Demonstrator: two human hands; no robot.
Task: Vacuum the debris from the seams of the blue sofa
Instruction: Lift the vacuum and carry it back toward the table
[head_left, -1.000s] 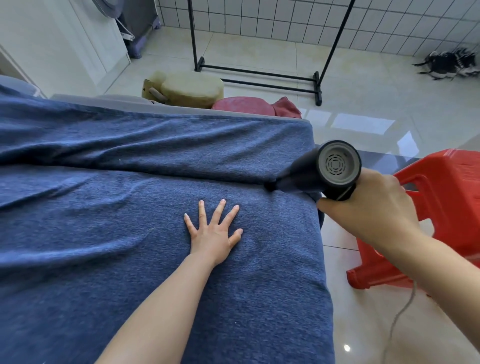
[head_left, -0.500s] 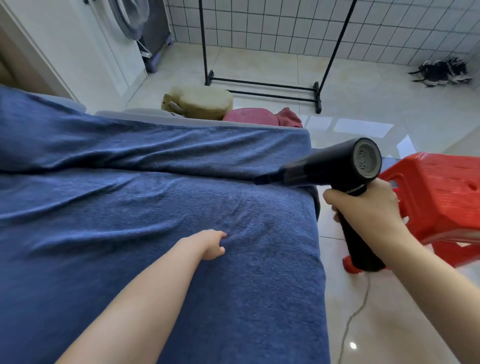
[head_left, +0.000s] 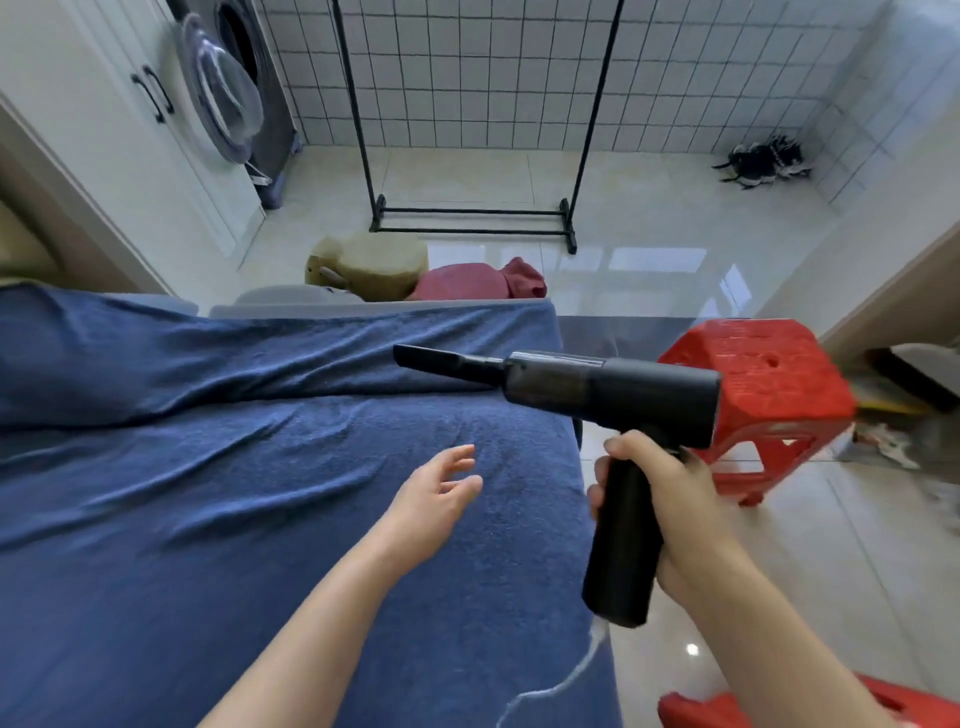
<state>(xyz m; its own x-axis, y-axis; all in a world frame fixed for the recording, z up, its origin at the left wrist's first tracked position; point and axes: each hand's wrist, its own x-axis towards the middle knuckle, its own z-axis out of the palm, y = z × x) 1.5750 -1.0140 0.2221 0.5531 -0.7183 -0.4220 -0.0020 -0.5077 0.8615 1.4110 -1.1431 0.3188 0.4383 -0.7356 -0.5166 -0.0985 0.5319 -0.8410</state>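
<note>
The blue sofa (head_left: 208, 519) fills the left and centre, its cloth wrinkled, with a seam fold running across at the back. My right hand (head_left: 660, 499) grips the handle of a black handheld vacuum (head_left: 597, 384). The vacuum is lifted clear of the cloth, its narrow nozzle pointing left above the seam near the sofa's right end. A pale cord hangs from the handle's base. My left hand (head_left: 436, 499) hovers just above the seat, fingers relaxed and spread, holding nothing.
A red plastic stool (head_left: 769, 395) stands on the tiled floor right of the sofa; another red one (head_left: 696, 706) shows at the bottom edge. Behind the sofa lie a tan cushion (head_left: 379, 265), a pink cloth, a black clothes rack (head_left: 467, 218) and a washing machine (head_left: 244, 93).
The vacuum's nozzle has come up out of the seam and now points left in the air. My left hand has lifted off the seat cloth and opened.
</note>
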